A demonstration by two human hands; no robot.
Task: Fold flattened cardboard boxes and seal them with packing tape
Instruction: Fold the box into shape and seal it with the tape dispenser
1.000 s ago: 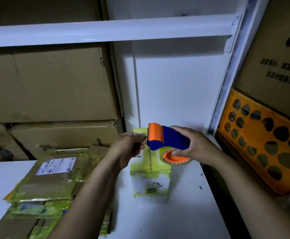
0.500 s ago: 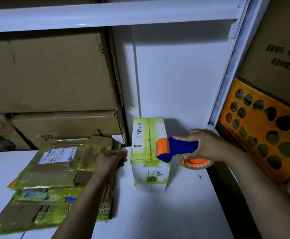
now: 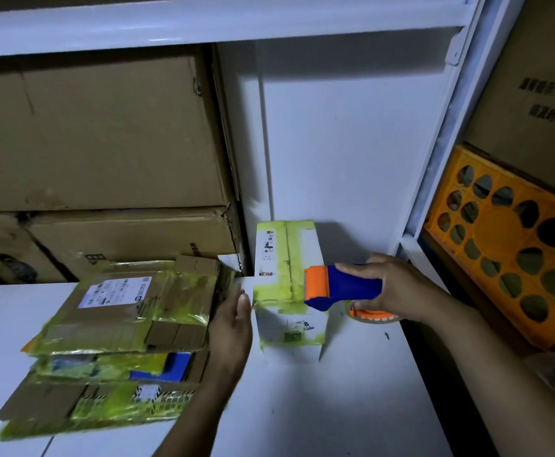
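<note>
Taped box (image 3: 287,258) stands on the table (image 3: 302,407), long axis running toward the back wall | dispenser (image 3: 342,286) lies crosswise, orange head pointing left over the box's right edge | right hand (image 3: 391,285) wraps its blue handle | left hand (image 3: 233,321) flat, fingers straight, between box and stack (image 3: 121,324)

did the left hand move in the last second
Yes. The left hand dropped from the tape dispenser above the small box to that box's left side, beside the flattened stack.
</note>
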